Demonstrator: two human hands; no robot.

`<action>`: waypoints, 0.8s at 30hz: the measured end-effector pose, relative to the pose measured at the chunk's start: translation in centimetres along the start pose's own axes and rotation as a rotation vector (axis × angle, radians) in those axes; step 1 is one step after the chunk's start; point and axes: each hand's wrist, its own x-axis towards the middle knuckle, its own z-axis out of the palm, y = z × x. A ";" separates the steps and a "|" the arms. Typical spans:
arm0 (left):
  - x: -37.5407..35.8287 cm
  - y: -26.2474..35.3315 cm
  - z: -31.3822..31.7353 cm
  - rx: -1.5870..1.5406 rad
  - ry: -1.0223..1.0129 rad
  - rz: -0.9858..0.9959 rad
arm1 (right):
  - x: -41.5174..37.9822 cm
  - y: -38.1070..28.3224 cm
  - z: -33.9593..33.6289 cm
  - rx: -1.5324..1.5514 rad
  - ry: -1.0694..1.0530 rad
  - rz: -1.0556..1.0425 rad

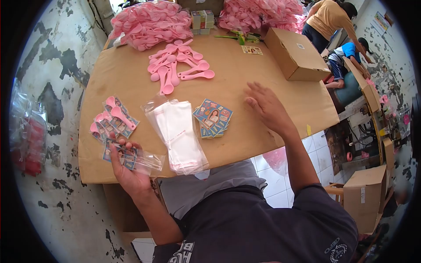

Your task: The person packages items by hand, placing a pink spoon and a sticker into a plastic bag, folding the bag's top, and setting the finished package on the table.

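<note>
My left hand [131, 177], at the table's near left, grips a clear plastic bag [152, 163] with a printed card [127, 157] inside. My right hand [268, 107] hovers over the table, fingers outstretched, holding nothing. To its left lies a stack of printed cards [213, 116]. A pile of clear plastic bags [182, 136] rests between the cards and my left hand. Beyond my left fingers are several bagged cards with pink spoons [119, 113]. Loose pink spoons [173, 65] form a heap farther back on the table.
Large bags of pink spoons [151, 24] stand along the back of the cardboard-covered table [243, 151]. A closed cardboard box [298, 55] occupies the right. Near it are green-handled scissors [240, 37] and a single card [252, 50]. Two other people [329, 22] bend over at far right.
</note>
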 end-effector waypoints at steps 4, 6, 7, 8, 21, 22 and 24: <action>0.1 0.2 -0.2 0.031 -0.002 0.012 | -1.6 0.5 -0.3 -0.052 -0.084 -0.117; 0.3 0.0 -0.2 0.040 -0.001 0.008 | -1.3 2.6 1.0 -0.162 -0.043 -0.013; 0.4 -0.1 -0.1 0.026 -0.002 -0.005 | -1.0 4.1 1.8 -0.268 -0.008 0.085; 0.4 -0.2 -0.1 0.016 -0.001 -0.019 | -0.2 6.4 2.2 -0.287 0.182 0.080; 0.3 -0.6 -0.9 0.011 -0.032 -0.015 | 3.6 6.6 -3.0 -0.133 0.468 -0.143; 0.2 -0.7 -1.1 0.012 -0.021 -0.022 | 3.2 5.3 -3.9 -0.131 0.463 -0.145; 0.2 -0.6 -1.3 0.021 -0.010 -0.031 | 2.0 2.2 -5.0 0.389 0.322 0.100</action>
